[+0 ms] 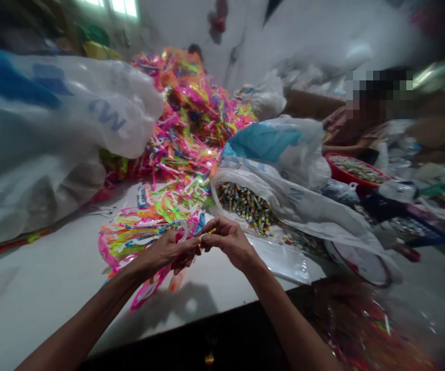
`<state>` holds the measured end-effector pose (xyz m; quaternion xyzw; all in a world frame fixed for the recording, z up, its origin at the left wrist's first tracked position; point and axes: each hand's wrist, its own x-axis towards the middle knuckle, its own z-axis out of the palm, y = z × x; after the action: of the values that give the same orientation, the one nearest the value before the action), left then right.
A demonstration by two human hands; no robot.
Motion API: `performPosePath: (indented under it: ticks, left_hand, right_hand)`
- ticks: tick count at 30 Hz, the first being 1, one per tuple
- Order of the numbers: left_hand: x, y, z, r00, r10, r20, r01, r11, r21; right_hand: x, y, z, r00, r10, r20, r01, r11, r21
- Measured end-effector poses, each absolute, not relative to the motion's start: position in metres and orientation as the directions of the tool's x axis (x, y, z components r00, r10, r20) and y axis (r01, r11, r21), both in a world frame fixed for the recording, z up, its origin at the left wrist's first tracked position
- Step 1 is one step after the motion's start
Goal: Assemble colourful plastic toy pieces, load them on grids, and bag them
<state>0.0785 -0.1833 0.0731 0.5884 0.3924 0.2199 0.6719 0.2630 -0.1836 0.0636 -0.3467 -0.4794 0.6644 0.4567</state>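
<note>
My left hand (171,251) and my right hand (228,239) meet above the front of the white table. The fingers of my right hand pinch a small yellow piece (211,231). My left hand is closed on a whitish plastic strip (184,230), its fingertips touching those of my right hand. Beneath and behind my left hand lies a spread of bright plastic strips (129,232) in pink, yellow, orange and blue. Just beyond my right hand, an open white sack (284,193) shows many small coloured pieces (245,203) in its mouth.
A tall heap of colourful plastic (191,113) rises at the back. Large white bags (67,134) stand left. Clear plastic sleeves (280,260) lie near the table's front edge (191,330). At the right, a person (349,129) sits behind a red basin (332,167) of small pieces.
</note>
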Motion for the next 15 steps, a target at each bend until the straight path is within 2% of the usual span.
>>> performPosePath:
  ticks: [3, 6, 9, 11, 12, 13, 15]
  left_hand:
    - [0.078, -0.180, 0.074, 0.609, 0.747, -0.267, 0.227, 0.157, 0.961]
    - [0.075, -0.170, 0.071, 0.614, 0.747, -0.254, 0.307, 0.071, 0.949]
    - [0.067, -0.153, 0.069, 0.548, 0.795, -0.261, 0.451, -0.018, 0.892]
    - [0.059, -0.139, 0.071, 0.464, 0.859, -0.215, 0.574, -0.106, 0.812]
    - [0.054, -0.132, 0.072, 0.417, 0.896, -0.153, 0.617, -0.155, 0.771]
    - [0.050, -0.127, 0.074, 0.374, 0.925, -0.065, 0.643, -0.208, 0.737]
    - [0.045, -0.120, 0.079, 0.291, 0.950, 0.110, 0.650, -0.281, 0.706]
  right_hand:
    - [0.258, -0.189, 0.061, -0.313, 0.949, -0.019, -0.286, -0.113, -0.951]
    - [0.257, -0.186, 0.052, -0.323, 0.945, -0.059, -0.323, -0.168, -0.931]
    - [0.271, -0.163, 0.040, -0.317, 0.939, -0.129, -0.221, -0.206, -0.953]
    - [0.289, -0.137, 0.031, -0.155, 0.973, -0.173, 0.109, -0.157, -0.981]
    - [0.300, -0.122, 0.027, -0.022, 0.986, -0.165, 0.337, -0.148, -0.930]
    - [0.310, -0.107, 0.023, 0.109, 0.984, -0.138, 0.568, -0.175, -0.804]
    - [0.325, -0.082, 0.015, 0.243, 0.967, -0.082, 0.754, -0.242, -0.611]
